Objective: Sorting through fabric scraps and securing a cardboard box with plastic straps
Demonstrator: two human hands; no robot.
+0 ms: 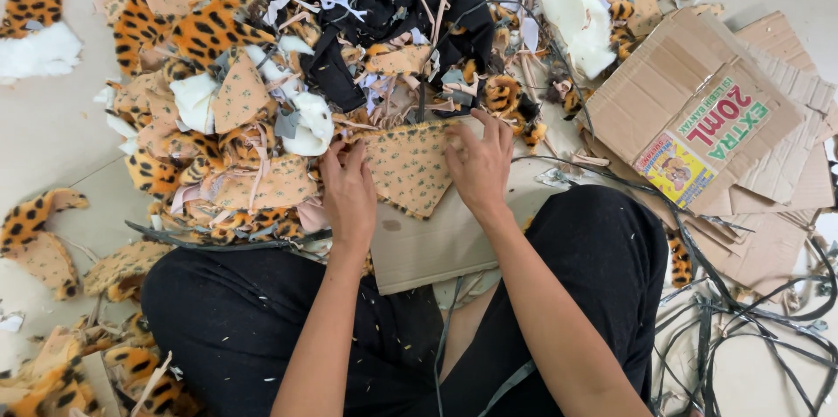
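Your left hand [347, 186] and right hand [480, 168] lie apart, pressing the tan spotted fabric piece [408, 164] flat at the far edge of the cardboard sheet [436, 247]. It may slide into the scrap pile [262, 76] behind.

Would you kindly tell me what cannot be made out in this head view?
- Board under the tan fabric piece: its top is covered by the fabric and both hands.
- Left hand fingers: tips buried in scraps.
- Flattened carton: part hidden under other cardboard.
- Straps: cut off by the bottom edge.
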